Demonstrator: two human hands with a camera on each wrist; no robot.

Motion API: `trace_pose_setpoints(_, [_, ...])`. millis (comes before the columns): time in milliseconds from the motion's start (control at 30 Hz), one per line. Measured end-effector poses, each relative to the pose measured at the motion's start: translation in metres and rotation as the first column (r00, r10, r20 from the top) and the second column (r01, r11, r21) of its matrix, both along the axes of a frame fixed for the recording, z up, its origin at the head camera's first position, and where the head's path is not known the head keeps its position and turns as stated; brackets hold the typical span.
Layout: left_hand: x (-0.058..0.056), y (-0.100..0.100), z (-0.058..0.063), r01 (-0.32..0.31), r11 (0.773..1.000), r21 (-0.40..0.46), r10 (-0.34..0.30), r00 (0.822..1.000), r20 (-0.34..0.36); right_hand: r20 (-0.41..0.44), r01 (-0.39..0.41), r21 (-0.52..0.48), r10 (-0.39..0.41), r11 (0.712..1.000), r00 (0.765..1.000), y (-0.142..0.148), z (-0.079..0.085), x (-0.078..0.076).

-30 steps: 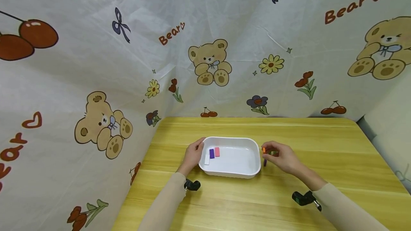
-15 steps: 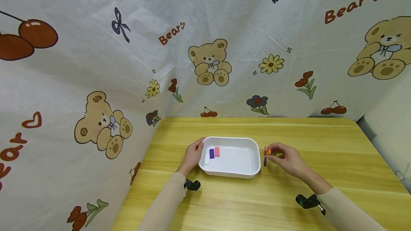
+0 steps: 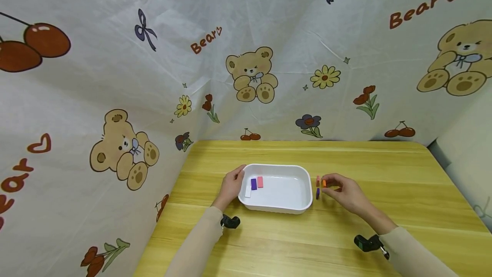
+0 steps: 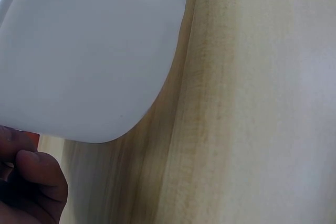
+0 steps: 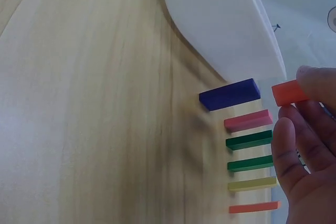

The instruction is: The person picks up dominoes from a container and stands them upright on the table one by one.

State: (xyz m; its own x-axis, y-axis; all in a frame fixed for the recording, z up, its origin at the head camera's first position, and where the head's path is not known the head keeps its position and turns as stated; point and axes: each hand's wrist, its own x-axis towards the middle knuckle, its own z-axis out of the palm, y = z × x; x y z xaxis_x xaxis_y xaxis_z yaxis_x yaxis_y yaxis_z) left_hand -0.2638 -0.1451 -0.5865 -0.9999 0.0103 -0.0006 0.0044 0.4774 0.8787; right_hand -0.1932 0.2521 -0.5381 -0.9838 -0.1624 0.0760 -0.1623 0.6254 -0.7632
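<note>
- Backdrop: whitish fabric (image 3: 292, 25) printed with bears and flowers, beyond a yellow wood-grain surface (image 3: 269, 251).
- Left hand (image 3: 229, 186): fingers gripping one end of a glossy white rounded-rectangular tray (image 3: 288, 189), probably to stop it sliding.
- In tray, just right of left fingers: flat rectangular white block (image 3: 247, 192), purple block (image 3: 253, 184), pink block (image 3: 260, 181). Bunched, presumably to keep them together.
- Right hand (image 3: 346, 193): thumb and fingers pinching a small orange rectangular block (image 5: 287, 93), outside the tray. Tip-only pinch likely keeps fingers off the neighbours. Can't tell if it touches the surface.
- Beside right fingers, right wrist view: blue-violet block (image 5: 229, 95) nearest the tray, then a rose block (image 5: 248, 121), two green blocks (image 5: 250, 163), a yellow block (image 5: 252, 184), an orange-red block (image 5: 254, 207). Rose to orange-red look evenly gapped; spacing seems deliberate.
</note>
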Motion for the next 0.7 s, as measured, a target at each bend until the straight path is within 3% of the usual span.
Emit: trace_pose_setpoints(700, [0.002, 0.001, 0.004, 0.021, 1.000, 0.003, -0.020, 1.000, -0.014, 0.012, 0.008, -0.031, -0.008, 0.999, 1.000, 0.001, -0.029, -0.004])
